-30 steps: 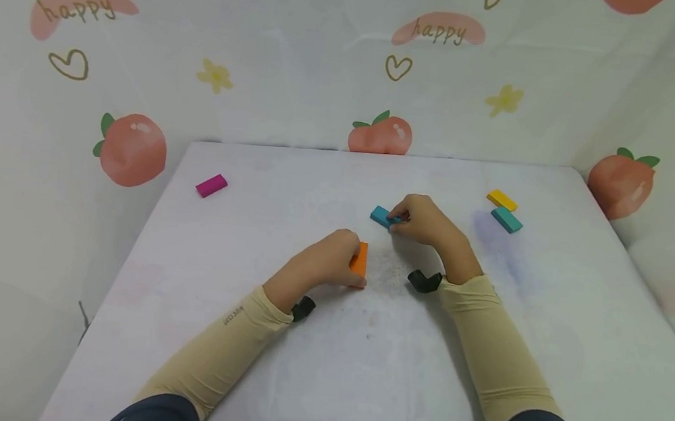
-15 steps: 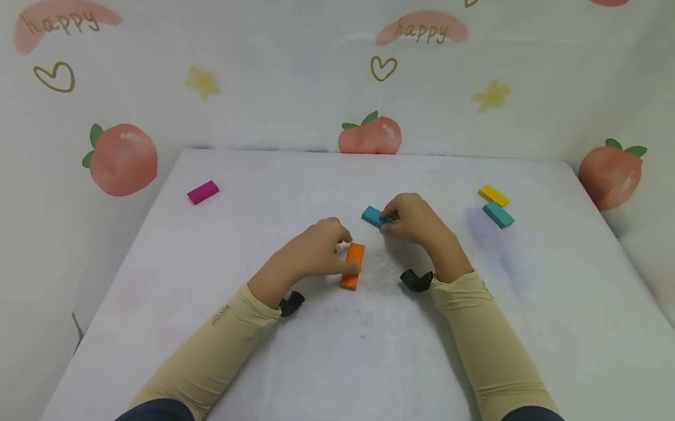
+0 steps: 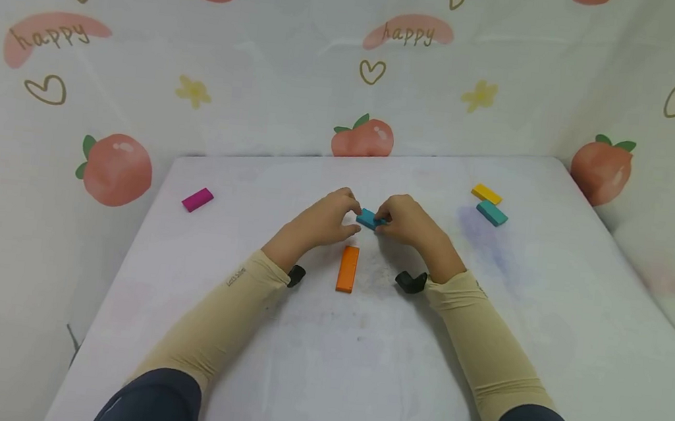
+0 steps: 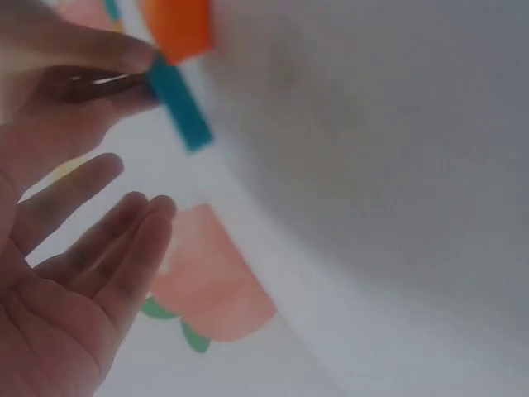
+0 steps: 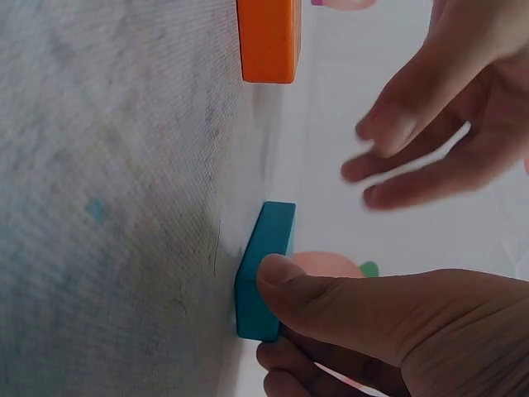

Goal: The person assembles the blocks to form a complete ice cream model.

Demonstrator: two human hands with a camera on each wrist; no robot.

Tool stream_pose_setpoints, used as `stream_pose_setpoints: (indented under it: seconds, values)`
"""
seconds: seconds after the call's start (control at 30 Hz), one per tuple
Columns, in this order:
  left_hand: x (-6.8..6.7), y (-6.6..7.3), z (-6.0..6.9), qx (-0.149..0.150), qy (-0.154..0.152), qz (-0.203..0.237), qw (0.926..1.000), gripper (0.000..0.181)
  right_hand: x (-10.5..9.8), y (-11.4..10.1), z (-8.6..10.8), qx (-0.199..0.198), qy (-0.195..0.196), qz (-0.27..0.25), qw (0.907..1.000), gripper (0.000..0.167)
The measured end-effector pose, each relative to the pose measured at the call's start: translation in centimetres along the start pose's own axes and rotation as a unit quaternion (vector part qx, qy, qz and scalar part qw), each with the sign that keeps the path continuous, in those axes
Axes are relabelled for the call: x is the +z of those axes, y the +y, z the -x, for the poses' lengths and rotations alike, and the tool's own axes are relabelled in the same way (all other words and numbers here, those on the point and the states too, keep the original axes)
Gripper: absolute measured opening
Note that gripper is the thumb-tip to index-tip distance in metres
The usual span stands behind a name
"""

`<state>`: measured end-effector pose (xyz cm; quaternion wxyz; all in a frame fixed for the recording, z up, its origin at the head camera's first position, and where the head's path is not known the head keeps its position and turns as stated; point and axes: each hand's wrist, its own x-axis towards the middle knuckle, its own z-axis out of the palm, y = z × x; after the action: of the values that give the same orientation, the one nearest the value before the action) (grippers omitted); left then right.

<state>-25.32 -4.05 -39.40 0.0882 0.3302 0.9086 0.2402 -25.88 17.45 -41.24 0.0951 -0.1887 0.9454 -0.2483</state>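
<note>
My right hand (image 3: 412, 223) pinches the near-right end of a blue rectangular block (image 3: 367, 218) between thumb and fingers, low at the table. In the right wrist view the thumb lies on the blue block's (image 5: 266, 248) face. My left hand (image 3: 326, 217) is just left of that block, fingers spread and apart from it, with nothing held. The left wrist view shows the left hand's (image 4: 74, 273) fingers parted below the blue block (image 4: 180, 103). An orange block (image 3: 347, 269) lies by itself nearer the body, below the two hands.
A magenta block (image 3: 197, 200) lies at the far left of the white table (image 3: 419, 374). Toward the far right, a yellow block (image 3: 487, 194) and a teal block (image 3: 492, 213) lie close together. A patterned cloth (image 3: 278, 62) hangs behind the table.
My left hand has let go of the orange block and moved away from the body, toward the blue block. The right hand keeps its pinch on the blue block. The view has shifted slightly.
</note>
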Motion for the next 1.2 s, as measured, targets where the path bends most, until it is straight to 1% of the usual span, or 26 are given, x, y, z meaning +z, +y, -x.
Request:
stream_pose_setpoints:
  seconds: [0.1, 0.2, 0.3, 0.37, 0.5, 0.57, 0.67, 0.83, 1.03, 1.2]
  values:
    - [0.4, -0.6, -1.2, 0.005, -0.019, -0.028, 0.9994, 0.032, 0.2, 0.0, 0.1, 0.002, 0.001, -0.01, 0.9999, 0.021]
    - [0.9, -1.1, -1.9, 0.001, -0.035, -0.05, 0.9981, 0.03, 0.4, -0.2, 0.1, 0.002, -0.003, -0.016, 0.9999, 0.02]
    - [1.2, -1.3, -2.3, -0.001, -0.048, -0.053, 0.9974, 0.032, 0.5, -0.4, 0.1, -0.004, -0.006, -0.008, 0.9999, 0.02]
    - [1.3, -1.3, -2.5, 0.005, -0.053, -0.051, 0.9973, 0.035, 0.4, -0.5, 0.1, -0.008, -0.003, 0.001, 1.0, 0.019]
    - [1.3, -1.1, -3.0, 0.026, -0.05, -0.052, 0.9971, 0.035, 0.1, -0.5, 0.1, -0.01, 0.007, 0.009, 0.9999, 0.017]
    - [1.4, -1.0, -3.3, 0.038, -0.045, -0.055, 0.9967, 0.03, 0.0, -0.5, 0.0, -0.009, 0.007, 0.006, 0.9999, 0.017]
    - [1.5, -1.0, -3.6, 0.047, -0.042, -0.062, 0.9961, 0.021, 0.0, -0.4, 0.0, -0.01, 0.004, 0.006, 0.9999, 0.016]
    - [1.5, -0.9, -4.1, 0.051, -0.037, -0.065, 0.9959, 0.017, 0.0, -0.4, 0.1, -0.013, 0.003, 0.01, 0.9999, 0.015]
    - [1.3, -0.7, -4.5, 0.063, -0.043, -0.083, 0.9936, 0.019, 0.0, -0.5, 0.2, -0.01, 0.007, 0.015, 0.9998, 0.014]
    - [1.4, -1.0, -4.6, 0.055, -0.048, -0.075, 0.9945, 0.017, -0.1, -0.4, 0.2, -0.003, 0.007, 0.014, 0.9999, 0.016]
